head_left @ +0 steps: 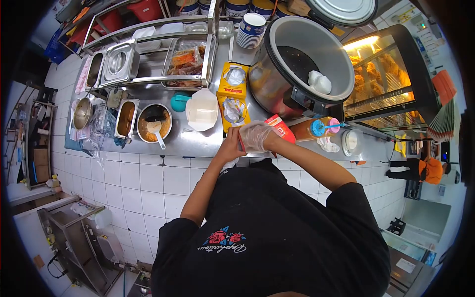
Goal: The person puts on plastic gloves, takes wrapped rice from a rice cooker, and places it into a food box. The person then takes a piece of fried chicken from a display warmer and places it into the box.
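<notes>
My bare left hand [230, 148] is at the counter's front edge, fingers curled round a thin, dark, red-edged thing [241, 144] that I cannot make out. Against it is my right hand [256, 136], in a clear plastic glove, closed on the same side of that thing; its fingertips are mostly hidden. Behind the right wrist lies a red-and-white packet [280, 128]. Just beyond the hands are yellow boxes [231, 91] with clear plastic in their openings. An open white paper food box [202, 111] stands to the left of them.
Left along the steel counter [198, 146] stand a pot [155, 123] with a white ladle and a sauce tray [126, 119]. A large open cooker [302, 54] holds a white bundle [319, 82]. Bottles [316, 127] and a lit fried-chicken cabinet [378, 79] are right. A person [429, 171] stands far right.
</notes>
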Tool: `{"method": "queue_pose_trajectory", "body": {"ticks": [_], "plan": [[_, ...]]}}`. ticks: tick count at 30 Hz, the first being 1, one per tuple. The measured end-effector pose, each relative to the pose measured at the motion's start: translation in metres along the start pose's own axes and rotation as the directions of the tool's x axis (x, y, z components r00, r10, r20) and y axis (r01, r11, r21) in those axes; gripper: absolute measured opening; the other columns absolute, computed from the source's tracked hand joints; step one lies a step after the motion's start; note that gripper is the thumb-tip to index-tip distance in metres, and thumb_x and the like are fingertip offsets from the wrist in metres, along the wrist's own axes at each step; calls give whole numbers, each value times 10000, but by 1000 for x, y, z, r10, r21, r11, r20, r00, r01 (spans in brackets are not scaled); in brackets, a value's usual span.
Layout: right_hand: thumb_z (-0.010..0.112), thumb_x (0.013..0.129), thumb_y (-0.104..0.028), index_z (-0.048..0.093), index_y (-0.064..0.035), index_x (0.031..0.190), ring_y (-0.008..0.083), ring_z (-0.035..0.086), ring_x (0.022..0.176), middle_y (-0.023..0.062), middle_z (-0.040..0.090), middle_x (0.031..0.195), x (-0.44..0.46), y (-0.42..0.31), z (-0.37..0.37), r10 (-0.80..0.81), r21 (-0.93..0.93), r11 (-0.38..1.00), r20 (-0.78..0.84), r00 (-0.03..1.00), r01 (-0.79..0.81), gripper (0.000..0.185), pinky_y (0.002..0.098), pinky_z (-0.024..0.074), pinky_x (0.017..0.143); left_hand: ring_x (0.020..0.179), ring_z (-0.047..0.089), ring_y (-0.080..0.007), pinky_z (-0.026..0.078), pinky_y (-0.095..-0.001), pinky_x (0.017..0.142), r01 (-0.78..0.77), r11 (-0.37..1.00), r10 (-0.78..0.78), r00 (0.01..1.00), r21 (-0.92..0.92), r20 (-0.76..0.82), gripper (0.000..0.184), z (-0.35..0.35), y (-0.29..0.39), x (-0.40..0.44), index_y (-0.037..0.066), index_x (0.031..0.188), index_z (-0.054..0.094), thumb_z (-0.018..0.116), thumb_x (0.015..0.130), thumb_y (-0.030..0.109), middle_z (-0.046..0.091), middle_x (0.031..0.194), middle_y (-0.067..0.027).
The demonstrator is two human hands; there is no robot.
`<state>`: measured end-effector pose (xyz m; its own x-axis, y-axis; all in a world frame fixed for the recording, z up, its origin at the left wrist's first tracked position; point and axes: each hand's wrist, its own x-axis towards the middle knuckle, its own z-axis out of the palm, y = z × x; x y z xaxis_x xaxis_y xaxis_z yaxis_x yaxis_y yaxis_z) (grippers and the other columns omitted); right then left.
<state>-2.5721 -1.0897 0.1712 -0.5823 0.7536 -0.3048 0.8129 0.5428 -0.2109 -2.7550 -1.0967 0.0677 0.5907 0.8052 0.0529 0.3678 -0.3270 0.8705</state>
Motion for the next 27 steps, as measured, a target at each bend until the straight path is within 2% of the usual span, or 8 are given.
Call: {"method": "queue_pose_trajectory", "body": {"ticks": [5,8,11,14,17,20,26,27], "plan": [[597,870,-228,672,-30,1001,330,735,841,171,734,923,5,-10,11,55,-107,993,17,998,-52,249,445,572,734,1251,463,-408,463,-478,1034,-11,1000,11,1000,-3,4,987,-1,3,1,38,1404,370,899,581,173,429,1274,-190],[618,849,-197,684,-21,984,326,734,808,176,733,909,8,-8,28,39,-137,989,-89,995,-51,232,454,574,712,1251,465,-414,460,-483,1036,-37,999,37,999,10,-19,978,2,1,2,26,1394,373,901,585,176,431,1270,-191],[624,840,-173,686,-26,1004,316,731,807,175,732,913,8,-8,29,95,-168,981,-53,994,-102,228,448,574,728,1240,474,-422,458,-482,1036,-11,999,12,1000,38,-7,1006,2,1,1,12,1398,356,909,575,181,430,1274,-198],[648,831,-212,688,-49,1008,340,721,835,176,729,925,10,0,36,51,-192,979,-97,994,-69,244,441,569,763,1224,487,-428,466,-477,1021,-6,998,7,1000,56,-6,1032,0,2,0,5,1397,341,917,559,180,427,1275,-208],[695,773,-308,718,-61,995,307,722,963,167,732,1003,10,13,23,24,-25,999,-33,999,-25,333,398,568,823,1220,493,-433,474,-475,1006,-25,999,26,1000,33,-11,1048,0,4,1,3,1397,332,922,548,175,425,1281,-211],[683,745,-337,723,-78,1014,316,709,978,161,728,1028,10,4,-16,49,234,968,153,987,-84,376,398,561,840,1223,494,-432,480,-474,997,12,998,-13,1000,61,14,1041,1,-1,-1,5,1393,337,922,550,176,427,1282,-207],[673,756,-332,729,-89,1045,317,708,980,169,727,1055,20,-3,-10,145,119,972,366,919,-200,381,412,562,842,1252,501,-434,498,-499,995,-18,998,17,1000,55,3,1096,8,-3,-3,46,1453,315,924,552,177,427,1337,-188],[676,759,-337,729,-87,1047,317,712,972,168,728,1054,20,-13,-25,156,88,977,339,928,-196,385,416,564,836,1249,502,-435,497,-499,995,-18,998,19,1000,58,-16,1082,7,-3,-3,50,1446,322,923,556,179,431,1331,-187]]}}
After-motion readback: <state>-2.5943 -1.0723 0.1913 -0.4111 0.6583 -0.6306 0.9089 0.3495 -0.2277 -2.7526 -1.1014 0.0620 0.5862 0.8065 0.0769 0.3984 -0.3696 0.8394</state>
